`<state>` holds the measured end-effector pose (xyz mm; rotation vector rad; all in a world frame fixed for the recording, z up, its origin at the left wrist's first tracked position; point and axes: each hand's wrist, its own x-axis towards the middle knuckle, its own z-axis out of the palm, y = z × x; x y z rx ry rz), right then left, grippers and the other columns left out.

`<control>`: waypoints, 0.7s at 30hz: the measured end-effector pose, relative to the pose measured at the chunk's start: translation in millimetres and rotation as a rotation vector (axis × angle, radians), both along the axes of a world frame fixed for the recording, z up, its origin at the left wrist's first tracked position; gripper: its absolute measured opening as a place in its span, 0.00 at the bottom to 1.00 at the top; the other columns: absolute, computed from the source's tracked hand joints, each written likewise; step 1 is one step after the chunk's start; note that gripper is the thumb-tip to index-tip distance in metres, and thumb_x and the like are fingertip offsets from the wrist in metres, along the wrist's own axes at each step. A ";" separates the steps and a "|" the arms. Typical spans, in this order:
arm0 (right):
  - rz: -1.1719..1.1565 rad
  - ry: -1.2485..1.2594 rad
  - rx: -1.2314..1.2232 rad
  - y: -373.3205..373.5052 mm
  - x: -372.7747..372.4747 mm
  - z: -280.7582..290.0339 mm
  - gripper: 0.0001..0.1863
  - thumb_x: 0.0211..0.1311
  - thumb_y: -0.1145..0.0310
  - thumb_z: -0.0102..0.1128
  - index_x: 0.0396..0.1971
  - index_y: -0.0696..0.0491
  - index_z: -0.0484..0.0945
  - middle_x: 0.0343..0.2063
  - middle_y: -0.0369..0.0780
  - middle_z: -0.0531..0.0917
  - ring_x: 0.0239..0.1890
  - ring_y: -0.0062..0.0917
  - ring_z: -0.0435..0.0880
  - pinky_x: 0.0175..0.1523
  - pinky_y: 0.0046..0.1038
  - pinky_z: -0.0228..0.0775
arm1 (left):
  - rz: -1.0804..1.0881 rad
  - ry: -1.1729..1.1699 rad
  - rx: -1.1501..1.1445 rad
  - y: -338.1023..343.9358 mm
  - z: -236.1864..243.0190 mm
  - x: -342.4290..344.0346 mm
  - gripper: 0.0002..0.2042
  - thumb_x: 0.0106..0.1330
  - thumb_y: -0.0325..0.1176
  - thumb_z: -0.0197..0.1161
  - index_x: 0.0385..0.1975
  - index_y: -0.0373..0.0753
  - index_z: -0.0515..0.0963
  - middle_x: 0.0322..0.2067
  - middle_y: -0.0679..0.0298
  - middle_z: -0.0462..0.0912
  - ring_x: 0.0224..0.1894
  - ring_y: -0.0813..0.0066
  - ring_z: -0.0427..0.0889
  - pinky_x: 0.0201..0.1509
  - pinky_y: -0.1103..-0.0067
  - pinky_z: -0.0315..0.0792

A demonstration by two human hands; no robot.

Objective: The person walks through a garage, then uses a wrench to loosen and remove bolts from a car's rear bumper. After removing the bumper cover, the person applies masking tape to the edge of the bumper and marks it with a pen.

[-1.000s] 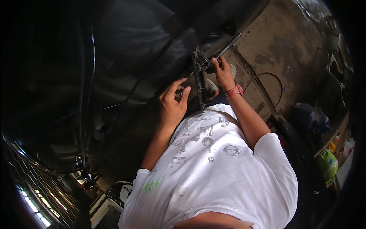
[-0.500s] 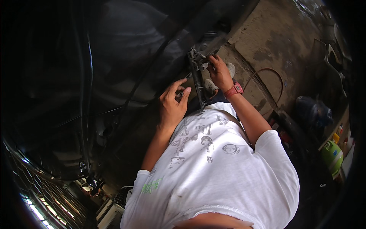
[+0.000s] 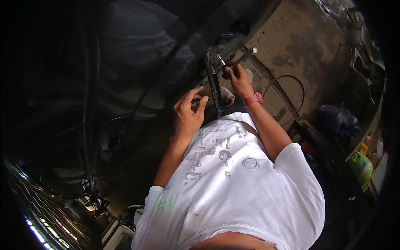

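The right hand (image 3: 241,83) was clamped on a tool (image 3: 244,58), whose pale tip stuck out ahead and to the hand's right; a bright socket (image 3: 221,61) showed ahead and to its left. Between the hands stood a dark bar (image 3: 213,85). The left hand (image 3: 189,109) was half curled, thumb near fingers; whether it gripped anything could not be told.

Stained brown floor (image 3: 287,50) — bright light strips (image 3: 36,231)

Forearms (image 3: 270,128) reach forward, left fingers (image 3: 193,92) loosely curled, right fingers (image 3: 240,71) pinched.
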<state>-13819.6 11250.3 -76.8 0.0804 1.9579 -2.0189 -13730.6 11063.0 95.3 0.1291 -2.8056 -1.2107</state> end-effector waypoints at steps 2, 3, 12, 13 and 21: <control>0.027 0.071 0.076 1.3 -1.2 -3.8 0.16 0.83 0.59 0.60 0.55 0.58 0.77 0.40 0.46 0.89 0.40 0.34 0.89 0.49 0.37 0.79 | 0.006 -0.027 0.008 0.4 1.3 2.2 0.14 0.73 0.34 0.73 0.54 0.38 0.86 0.31 0.61 0.87 0.22 0.77 0.75 0.29 0.77 0.71; 0.037 0.072 0.082 1.4 -2.5 -5.4 0.17 0.83 0.59 0.60 0.56 0.58 0.77 0.40 0.46 0.89 0.41 0.34 0.89 0.49 0.37 0.79 | 0.007 -0.046 0.012 0.8 2.6 3.1 0.14 0.73 0.34 0.73 0.54 0.39 0.86 0.32 0.61 0.88 0.22 0.77 0.75 0.29 0.77 0.71; 0.023 -0.068 -0.004 2.0 -21.4 -11.7 0.22 0.83 0.56 0.59 0.64 0.57 0.76 0.50 0.43 0.88 0.49 0.31 0.87 0.58 0.33 0.77 | 0.017 -0.047 0.008 1.6 4.3 8.6 0.14 0.72 0.34 0.74 0.54 0.39 0.86 0.32 0.61 0.88 0.22 0.78 0.75 0.28 0.78 0.71; 0.026 -0.138 -0.013 3.0 -24.0 -11.8 0.23 0.83 0.56 0.60 0.65 0.57 0.76 0.51 0.42 0.88 0.50 0.31 0.87 0.59 0.33 0.77 | 0.018 -0.058 0.004 1.1 2.6 9.0 0.14 0.72 0.34 0.74 0.54 0.39 0.86 0.32 0.61 0.88 0.22 0.78 0.76 0.29 0.78 0.71; 0.012 -0.444 -0.405 12.0 -42.4 -12.1 0.20 0.82 0.54 0.61 0.58 0.56 0.77 0.47 0.38 0.85 0.48 0.28 0.86 0.51 0.36 0.86 | 0.015 -0.041 0.007 0.2 1.8 8.2 0.13 0.72 0.33 0.74 0.53 0.38 0.86 0.31 0.61 0.87 0.23 0.78 0.75 0.29 0.77 0.71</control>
